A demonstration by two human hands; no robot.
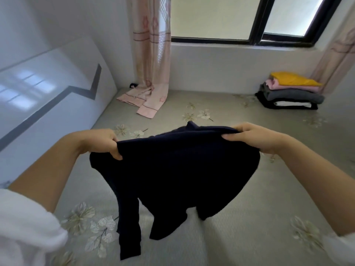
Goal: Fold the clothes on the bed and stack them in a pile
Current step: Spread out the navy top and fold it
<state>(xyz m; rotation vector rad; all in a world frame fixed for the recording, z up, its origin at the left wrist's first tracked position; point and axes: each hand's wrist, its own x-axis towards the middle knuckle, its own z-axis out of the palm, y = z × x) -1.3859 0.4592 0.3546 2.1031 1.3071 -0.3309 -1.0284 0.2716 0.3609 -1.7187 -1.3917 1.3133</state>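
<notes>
The fingers (114,153) of the left hand (98,141) and the right hand (255,138) curl tight round the top edge of a dark navy long-sleeved cloth top (172,169). It hangs mid-frame over the grey flowered bed (249,217). A pile of folded clothes (290,93) sits upper right on the bed.

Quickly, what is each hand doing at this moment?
Left hand: closed, gripping the top edge of the dark navy garment.
Right hand: closed, gripping the same garment's top edge on the other side.
</notes>
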